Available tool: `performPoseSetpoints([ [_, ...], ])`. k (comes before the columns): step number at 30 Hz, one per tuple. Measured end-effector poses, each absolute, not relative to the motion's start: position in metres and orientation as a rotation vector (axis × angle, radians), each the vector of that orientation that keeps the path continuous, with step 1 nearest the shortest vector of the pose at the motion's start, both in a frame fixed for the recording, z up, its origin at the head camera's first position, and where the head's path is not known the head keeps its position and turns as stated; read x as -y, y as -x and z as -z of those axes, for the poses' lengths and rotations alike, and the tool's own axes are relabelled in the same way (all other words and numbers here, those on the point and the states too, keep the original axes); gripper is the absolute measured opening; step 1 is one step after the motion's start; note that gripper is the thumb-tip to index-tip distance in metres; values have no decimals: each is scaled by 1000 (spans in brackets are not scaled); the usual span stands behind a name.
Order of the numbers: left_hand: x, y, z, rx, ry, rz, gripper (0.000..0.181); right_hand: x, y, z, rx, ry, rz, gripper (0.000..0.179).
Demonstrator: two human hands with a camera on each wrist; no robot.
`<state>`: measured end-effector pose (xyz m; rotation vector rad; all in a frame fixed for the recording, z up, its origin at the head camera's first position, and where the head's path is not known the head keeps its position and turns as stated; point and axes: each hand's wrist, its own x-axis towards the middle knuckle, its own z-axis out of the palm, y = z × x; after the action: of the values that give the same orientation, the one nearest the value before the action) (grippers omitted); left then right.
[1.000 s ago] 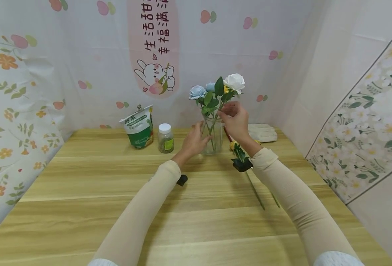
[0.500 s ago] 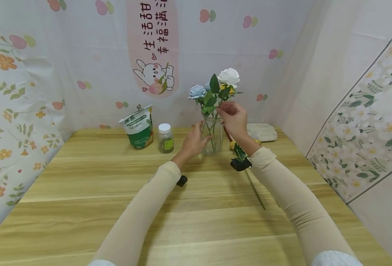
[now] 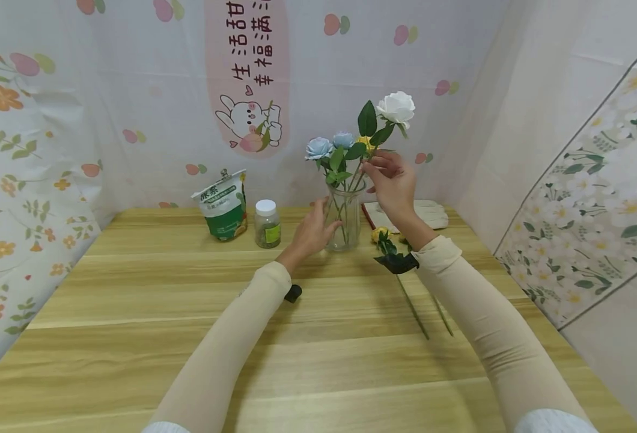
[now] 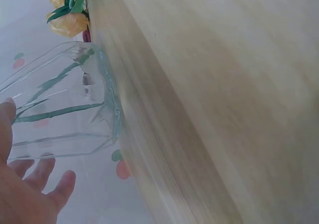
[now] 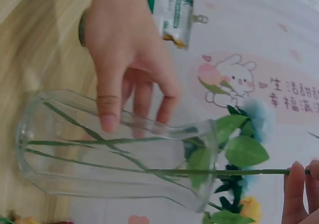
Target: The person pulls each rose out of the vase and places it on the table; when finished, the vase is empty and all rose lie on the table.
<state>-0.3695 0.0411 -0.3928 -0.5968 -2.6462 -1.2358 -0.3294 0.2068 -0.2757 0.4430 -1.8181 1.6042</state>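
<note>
My left hand (image 3: 312, 231) holds the clear glass vase (image 3: 353, 224) upright on the table, thumb on the near side and fingers around the far side. Two light blue roses (image 3: 318, 148) and a yellow rose (image 3: 364, 143) stand in it. Above the vase mouth my right hand (image 3: 396, 185) pinches the stem of a white rose (image 3: 396, 108), which leans right. In the right wrist view that green stem (image 5: 249, 172) runs from the fingertips through the mouth into the vase (image 5: 117, 181). The left wrist view shows stems (image 4: 60, 113) behind the glass.
Yellow roses (image 3: 381, 234) with long green stems (image 3: 413, 307) lie on the table under my right forearm. A white glove (image 3: 431, 214) lies behind them. Left of the vase stand a white-capped jar (image 3: 267, 225) and a green-and-white pouch (image 3: 223, 207) with a clip.
The white rose first shifts slightly left, then rises to the right with my right hand. My left hand stays on the vase.
</note>
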Motion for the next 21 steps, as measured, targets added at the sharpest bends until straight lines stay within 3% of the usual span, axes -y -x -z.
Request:
performPoseSetpoints([
  [21,-39,369,395,2632,612,1250,72,-216,309,240,1644,-557,-1493,16],
])
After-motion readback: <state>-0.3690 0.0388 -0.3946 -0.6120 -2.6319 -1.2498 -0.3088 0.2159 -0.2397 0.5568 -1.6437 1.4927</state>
